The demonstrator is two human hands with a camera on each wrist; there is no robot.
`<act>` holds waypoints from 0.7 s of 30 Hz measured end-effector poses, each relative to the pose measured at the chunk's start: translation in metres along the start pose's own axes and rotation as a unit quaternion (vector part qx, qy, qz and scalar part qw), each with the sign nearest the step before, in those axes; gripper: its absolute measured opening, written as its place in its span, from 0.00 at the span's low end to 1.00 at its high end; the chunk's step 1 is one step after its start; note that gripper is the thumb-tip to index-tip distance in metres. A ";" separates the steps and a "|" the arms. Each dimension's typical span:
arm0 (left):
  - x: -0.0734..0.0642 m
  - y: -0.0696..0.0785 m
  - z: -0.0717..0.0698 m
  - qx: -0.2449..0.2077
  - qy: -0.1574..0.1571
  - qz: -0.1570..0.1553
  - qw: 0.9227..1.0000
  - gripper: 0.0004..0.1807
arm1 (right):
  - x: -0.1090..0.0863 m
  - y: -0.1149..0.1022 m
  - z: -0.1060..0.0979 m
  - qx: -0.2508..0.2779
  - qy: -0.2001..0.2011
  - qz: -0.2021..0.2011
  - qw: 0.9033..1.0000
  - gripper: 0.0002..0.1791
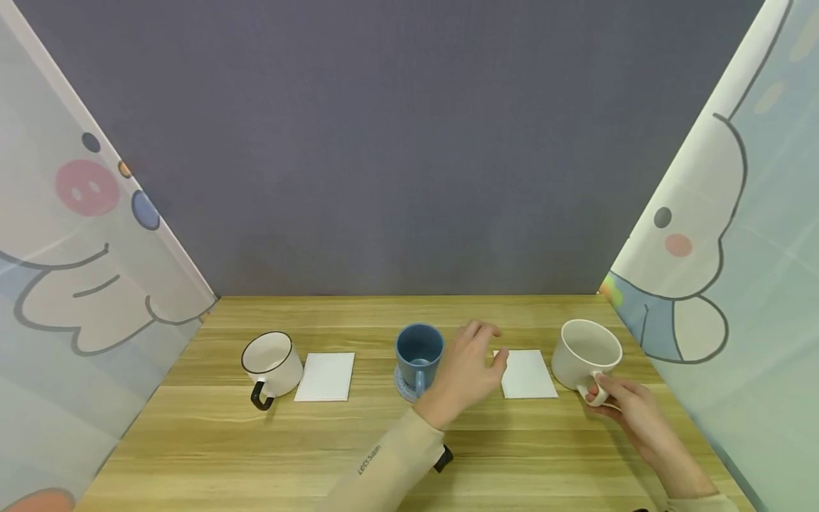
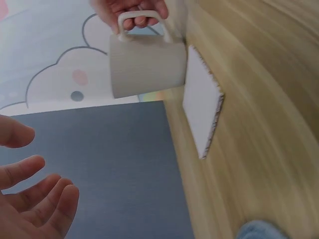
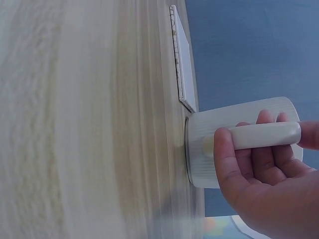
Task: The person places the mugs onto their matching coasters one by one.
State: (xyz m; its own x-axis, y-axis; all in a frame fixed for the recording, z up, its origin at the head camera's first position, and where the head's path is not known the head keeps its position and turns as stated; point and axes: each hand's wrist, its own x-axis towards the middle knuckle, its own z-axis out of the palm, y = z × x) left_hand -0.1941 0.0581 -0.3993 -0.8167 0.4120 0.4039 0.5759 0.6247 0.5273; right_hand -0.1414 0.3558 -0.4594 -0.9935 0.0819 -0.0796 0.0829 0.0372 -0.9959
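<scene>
My right hand (image 1: 630,409) grips the handle of a plain white mug (image 1: 585,355) at the right side of the table. In the right wrist view, the fingers of that hand (image 3: 269,174) curl round the handle, and the ribbed mug (image 3: 239,119) stands close to the edge of a square white coaster (image 3: 184,55). My left hand (image 1: 467,363) hovers between the blue mug (image 1: 419,348) and that same white coaster (image 1: 527,375), holding nothing. Its fingers (image 2: 50,199) are spread and loosely bent in the left wrist view.
The blue mug stands on a round blue coaster (image 1: 404,387). A white mug with a black rim and handle (image 1: 271,366) stands at left beside another square white coaster (image 1: 325,377). A grey panel (image 1: 409,156) closes the back; printed cloths (image 1: 77,249) hang at both sides.
</scene>
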 end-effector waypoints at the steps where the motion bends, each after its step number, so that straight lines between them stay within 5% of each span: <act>1: 0.000 -0.001 0.003 0.003 0.000 0.001 1.000 0.14 | 0.000 0.000 0.000 -0.001 -0.001 0.000 1.000 0.21; 21: 0.010 -0.019 0.051 -0.012 -0.065 -0.066 0.996 0.20 | 0.001 0.002 -0.001 -0.005 -0.002 0.001 1.000 0.22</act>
State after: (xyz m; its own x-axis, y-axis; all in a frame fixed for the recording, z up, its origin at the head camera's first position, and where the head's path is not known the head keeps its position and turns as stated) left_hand -0.2153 0.0843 -0.4430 -0.8817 0.4109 0.2317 0.4635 0.6627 0.5882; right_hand -0.1422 0.3573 -0.4609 -0.9935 0.0785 -0.0826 0.0865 0.0469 -0.9952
